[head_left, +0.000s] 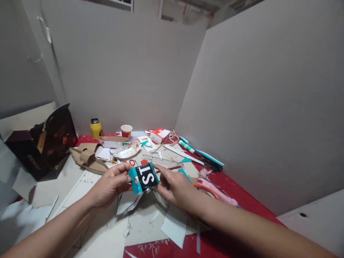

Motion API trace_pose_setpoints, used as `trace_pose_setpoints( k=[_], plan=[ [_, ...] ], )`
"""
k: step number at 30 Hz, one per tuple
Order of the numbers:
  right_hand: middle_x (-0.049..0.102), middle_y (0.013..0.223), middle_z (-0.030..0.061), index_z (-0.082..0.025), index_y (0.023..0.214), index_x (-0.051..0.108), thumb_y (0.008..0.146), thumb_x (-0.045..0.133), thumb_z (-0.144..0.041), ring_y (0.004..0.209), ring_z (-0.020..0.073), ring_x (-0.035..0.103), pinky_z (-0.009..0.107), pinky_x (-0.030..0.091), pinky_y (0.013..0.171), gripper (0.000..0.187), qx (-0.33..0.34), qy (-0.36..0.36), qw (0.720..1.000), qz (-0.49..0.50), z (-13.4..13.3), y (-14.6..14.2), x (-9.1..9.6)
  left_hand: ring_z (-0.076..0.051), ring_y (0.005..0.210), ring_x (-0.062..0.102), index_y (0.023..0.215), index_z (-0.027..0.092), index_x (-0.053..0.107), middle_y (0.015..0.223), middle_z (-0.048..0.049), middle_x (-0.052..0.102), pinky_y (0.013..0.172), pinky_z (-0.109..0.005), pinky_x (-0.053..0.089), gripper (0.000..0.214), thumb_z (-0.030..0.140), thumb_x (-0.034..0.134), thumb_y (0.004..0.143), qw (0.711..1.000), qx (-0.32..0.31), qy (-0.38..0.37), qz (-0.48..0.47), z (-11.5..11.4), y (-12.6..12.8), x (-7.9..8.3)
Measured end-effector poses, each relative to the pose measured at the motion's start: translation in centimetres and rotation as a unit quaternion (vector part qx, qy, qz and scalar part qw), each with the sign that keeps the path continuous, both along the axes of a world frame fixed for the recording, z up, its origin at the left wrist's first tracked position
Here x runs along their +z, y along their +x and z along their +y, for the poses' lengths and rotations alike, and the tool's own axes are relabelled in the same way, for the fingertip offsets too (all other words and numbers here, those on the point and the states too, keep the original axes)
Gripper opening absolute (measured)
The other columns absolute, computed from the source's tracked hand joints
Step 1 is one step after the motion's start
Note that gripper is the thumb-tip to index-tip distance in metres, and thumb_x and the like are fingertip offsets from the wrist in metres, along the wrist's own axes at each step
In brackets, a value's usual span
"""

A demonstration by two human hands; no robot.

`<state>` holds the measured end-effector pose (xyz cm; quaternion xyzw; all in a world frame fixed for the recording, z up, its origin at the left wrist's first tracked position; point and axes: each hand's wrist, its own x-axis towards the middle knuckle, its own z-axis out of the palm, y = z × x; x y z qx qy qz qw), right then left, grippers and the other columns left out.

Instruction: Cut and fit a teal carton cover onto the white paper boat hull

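Observation:
I hold a small teal and black card piece (144, 177) with white letters on it, above the cluttered table. My left hand (111, 184) pinches its left edge, fingers closed on it. On its right edge, my right hand (173, 186) grips with thumb and fingers. The piece faces me, slightly tilted. Below it lie white paper scraps (173, 229) and grey card sheets.
A red table (242, 195) holds pink-handled scissors (215, 191), a ruler (158, 160), a glue tube (186, 146), a red cup (126, 130), a yellow bottle (95, 129), brown cardboard (88, 157) and a dark box (44, 143). Grey partition walls (255, 107) stand behind and to the right.

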<state>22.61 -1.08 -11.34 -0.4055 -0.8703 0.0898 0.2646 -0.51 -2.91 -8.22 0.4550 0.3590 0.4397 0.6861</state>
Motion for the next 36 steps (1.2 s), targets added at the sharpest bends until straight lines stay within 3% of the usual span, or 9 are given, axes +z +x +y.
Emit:
trace_pose_setpoints(
  k=[3,5,8,15,20,24,29,31,36],
  plan=[
    [0.071,0.085,0.0094,-0.013,0.123,0.058,0.082,0.048,-0.016,0.068,0.0204,0.063,0.032,0.048,0.065,0.042,-0.047,-0.020,0.996,0.069,1.4,-0.9,-0.1,-0.016,0.087,0.062,0.104,0.019,0.059,0.099,-0.0043,0.062,0.080,-0.029,0.050,0.023,0.022,0.061,0.081,0.990,0.027,0.072,0.121,0.5,-0.7,0.1],
    [0.066,0.071,0.0047,-0.012,0.117,0.061,0.080,0.049,-0.015,0.060,0.0182,0.058,0.030,0.045,0.060,0.039,-0.084,-0.022,0.992,0.087,1.9,-1.0,0.0,-0.018,0.088,0.061,0.114,0.020,0.056,0.102,-0.0048,0.059,0.075,-0.028,0.049,0.033,0.033,0.058,0.084,0.954,0.065,0.128,0.261,1.1,-1.7,-0.3],
    [0.058,0.064,-0.0003,-0.011,0.124,0.058,0.079,0.048,-0.014,0.057,0.0158,0.053,0.027,0.042,0.057,0.046,-0.108,-0.026,0.989,0.098,2.2,-1.2,0.0,-0.018,0.068,0.057,0.118,0.018,0.057,0.079,0.0004,0.058,0.061,-0.026,0.043,0.045,0.038,0.063,0.078,0.916,0.073,0.136,0.370,2.0,-2.8,-1.3],
    [0.055,0.059,-0.0041,-0.013,0.132,0.054,0.073,0.049,-0.011,0.050,0.0119,0.049,0.023,0.041,0.052,0.059,-0.087,-0.062,0.989,0.101,0.8,-2.8,-1.2,-0.016,0.040,0.054,0.125,0.014,0.052,0.052,0.0068,0.055,0.041,-0.024,0.037,0.061,0.017,0.058,0.065,0.915,-0.029,0.047,0.400,1.9,-1.8,-4.0],
    [0.070,0.074,0.0062,-0.010,0.144,0.039,0.077,0.045,-0.014,0.058,0.0182,0.060,0.030,0.048,0.060,0.067,-0.054,-0.046,0.997,-0.010,-0.8,-2.8,-1.8,-0.021,0.044,0.061,0.110,0.016,0.054,0.047,0.0050,0.056,0.044,-0.029,0.049,0.041,0.020,0.052,0.070,0.933,-0.106,-0.015,0.342,1.0,-0.2,-4.5],
    [0.073,0.096,0.0188,-0.002,0.146,0.031,0.080,0.041,-0.015,0.079,0.0271,0.069,0.039,0.054,0.071,0.068,-0.026,-0.051,0.992,-0.113,-1.7,-2.7,-2.1,-0.018,0.049,0.061,0.102,0.016,0.057,0.052,0.0041,0.059,0.047,-0.026,0.048,0.037,0.018,0.057,0.065,0.923,-0.155,-0.017,0.352,1.1,-0.9,-3.5],
    [0.072,0.095,0.0199,0.001,0.145,0.030,0.080,0.041,-0.014,0.081,0.0272,0.069,0.039,0.055,0.072,0.068,-0.020,-0.031,0.986,-0.164,-2.3,-2.7,-2.6,-0.017,0.062,0.061,0.143,0.019,0.038,0.081,0.0013,0.069,0.054,-0.024,0.044,0.080,0.021,0.060,0.067,0.840,-0.145,0.086,0.515,2.0,-3.9,-0.7],
    [0.073,0.093,0.0180,-0.001,0.146,0.030,0.080,0.041,-0.014,0.079,0.0264,0.069,0.038,0.055,0.070,0.068,-0.026,-0.020,0.987,-0.160,-2.4,-2.5,-2.8,-0.018,0.071,0.063,0.141,0.023,0.043,0.093,-0.0002,0.069,0.061,-0.025,0.046,0.074,0.027,0.063,0.070,0.817,-0.130,0.127,0.547,1.7,-4.1,0.3],
    [0.072,0.097,0.0186,-0.001,0.145,0.030,0.081,0.040,-0.015,0.083,0.0279,0.069,0.040,0.056,0.073,0.067,-0.022,-0.027,0.990,-0.134,-2.2,-2.2,-2.9,-0.021,0.073,0.062,0.124,0.027,0.053,0.086,0.0005,0.067,0.061,-0.026,0.043,0.055,0.037,0.067,0.072,0.808,-0.133,0.187,0.542,-0.1,-1.3,0.8]
  ],
)
